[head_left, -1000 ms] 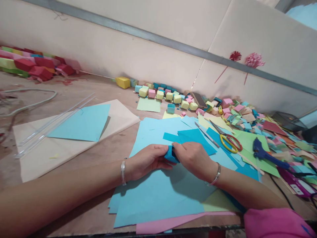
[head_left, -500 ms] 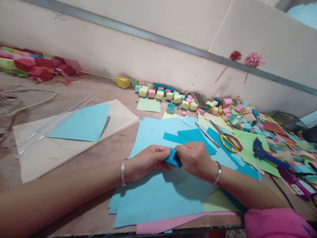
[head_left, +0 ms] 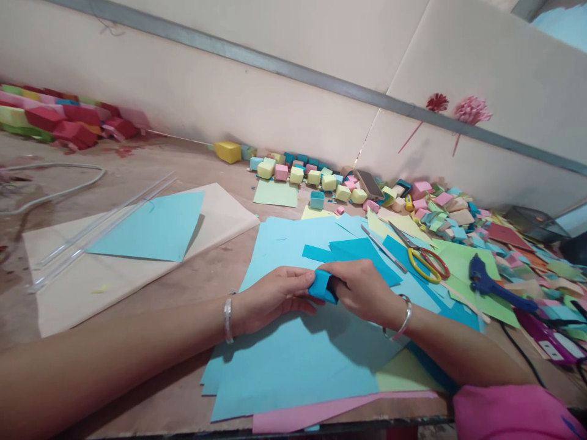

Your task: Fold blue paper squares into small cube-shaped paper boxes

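A small blue folded-paper box (head_left: pixel 322 287) is held between both hands above a stack of light blue paper sheets (head_left: pixel 293 366). My left hand (head_left: pixel 275 298) pinches its left side between thumb and fingers. On the right side, my right hand (head_left: pixel 362 290) grips the box, its index finger over the top edge and other fingers at or inside the opening, partly hidden. Darker blue paper pieces (head_left: pixel 358 252) lie just beyond the hands. Scissors (head_left: pixel 424 263) with yellow and red handles rest to the right, beside a slim metal-looking strip (head_left: pixel 385 249).
A blue glue gun (head_left: pixel 499 287) lies at the right near a magenta power strip (head_left: pixel 550 342) and cables. Several small paper boxes (head_left: pixel 298 176) line the wall. Clear rods (head_left: pixel 105 229) and a light blue sheet (head_left: pixel 156 229) lie left on cream paper (head_left: pixel 220 211). Red boxes (head_left: pixel 77 131) are piled far left.
My right hand has shifted its grip, its index finger now extended over the box's top edge. The box has turned slightly and shows more of its outer face. The left hand has barely moved.
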Motion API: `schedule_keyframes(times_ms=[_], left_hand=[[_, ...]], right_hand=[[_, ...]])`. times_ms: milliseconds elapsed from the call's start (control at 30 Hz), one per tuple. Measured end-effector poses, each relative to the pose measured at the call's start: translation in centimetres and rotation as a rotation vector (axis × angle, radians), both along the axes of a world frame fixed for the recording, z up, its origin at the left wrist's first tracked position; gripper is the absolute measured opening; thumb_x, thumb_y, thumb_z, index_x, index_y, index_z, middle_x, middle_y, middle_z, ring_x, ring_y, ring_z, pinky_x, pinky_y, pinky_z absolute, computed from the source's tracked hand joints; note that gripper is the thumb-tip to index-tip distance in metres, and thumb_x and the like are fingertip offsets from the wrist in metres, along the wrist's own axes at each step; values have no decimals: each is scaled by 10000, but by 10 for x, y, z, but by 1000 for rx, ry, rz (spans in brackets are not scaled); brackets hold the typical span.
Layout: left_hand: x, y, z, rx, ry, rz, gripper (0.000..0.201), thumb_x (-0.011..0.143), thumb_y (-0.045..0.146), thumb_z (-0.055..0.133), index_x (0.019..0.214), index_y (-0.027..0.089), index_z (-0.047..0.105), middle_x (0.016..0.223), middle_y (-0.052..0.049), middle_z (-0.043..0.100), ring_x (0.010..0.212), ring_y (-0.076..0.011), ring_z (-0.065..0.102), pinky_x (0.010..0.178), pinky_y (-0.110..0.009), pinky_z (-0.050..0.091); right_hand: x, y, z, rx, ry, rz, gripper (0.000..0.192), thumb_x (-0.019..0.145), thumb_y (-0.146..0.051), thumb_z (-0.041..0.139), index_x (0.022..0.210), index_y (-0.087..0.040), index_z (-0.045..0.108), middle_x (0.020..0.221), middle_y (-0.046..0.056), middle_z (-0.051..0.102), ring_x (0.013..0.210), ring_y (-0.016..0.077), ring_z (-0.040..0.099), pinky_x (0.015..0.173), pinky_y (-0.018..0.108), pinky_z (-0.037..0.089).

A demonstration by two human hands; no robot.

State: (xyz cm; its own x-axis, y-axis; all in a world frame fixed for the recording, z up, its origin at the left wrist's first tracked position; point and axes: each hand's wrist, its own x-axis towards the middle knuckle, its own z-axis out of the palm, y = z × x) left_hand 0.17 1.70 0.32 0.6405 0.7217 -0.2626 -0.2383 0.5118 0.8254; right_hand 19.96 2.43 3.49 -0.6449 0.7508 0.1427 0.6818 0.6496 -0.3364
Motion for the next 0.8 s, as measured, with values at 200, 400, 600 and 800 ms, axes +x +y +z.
schedule_keyframes(times_ms=[200, 400, 600, 800], left_hand=[[-1, 1, -2, -27, -18, -30, 268, 823, 388, 695, 859, 123, 676, 859, -63, 639, 772, -156, 592, 749, -306, 473], [0, 3, -1, -90, -135, 72, 251, 859, 261, 656, 1079, 141, 646, 1093, -108, 648, 892, -199, 650, 801, -324, 488], [0, 7, -2, -103, -247, 267, 316, 886, 120, 552, 1198, 136, 594, 1128, -126, 646, 961, -224, 649, 907, -380, 489], [0, 7, -3, -98, -257, 304, 378, 850, 26, 514, 1210, 108, 592, 1111, -125, 654, 1004, -220, 632, 978, -408, 487]], right_hand=[[-3, 5, -3, -10, 25, -54, 275, 817, -68, 460, 939, -169, 685, 779, 30, 712, 639, 130, 590, 593, 234, 360], [-5, 2, 2, 152, -4, -227, 399, 959, -315, 459, 1311, -139, 522, 723, 48, 685, 644, 182, 594, 607, 277, 421], [-7, -6, 7, 508, 68, -48, 329, 912, -412, 545, 1005, -121, 667, 1129, 186, 588, 960, 273, 543, 822, 425, 482], [-8, 0, -4, 469, 163, -6, 129, 890, -159, 537, 859, -162, 662, 1236, 152, 516, 1053, 248, 508, 841, 409, 512]])
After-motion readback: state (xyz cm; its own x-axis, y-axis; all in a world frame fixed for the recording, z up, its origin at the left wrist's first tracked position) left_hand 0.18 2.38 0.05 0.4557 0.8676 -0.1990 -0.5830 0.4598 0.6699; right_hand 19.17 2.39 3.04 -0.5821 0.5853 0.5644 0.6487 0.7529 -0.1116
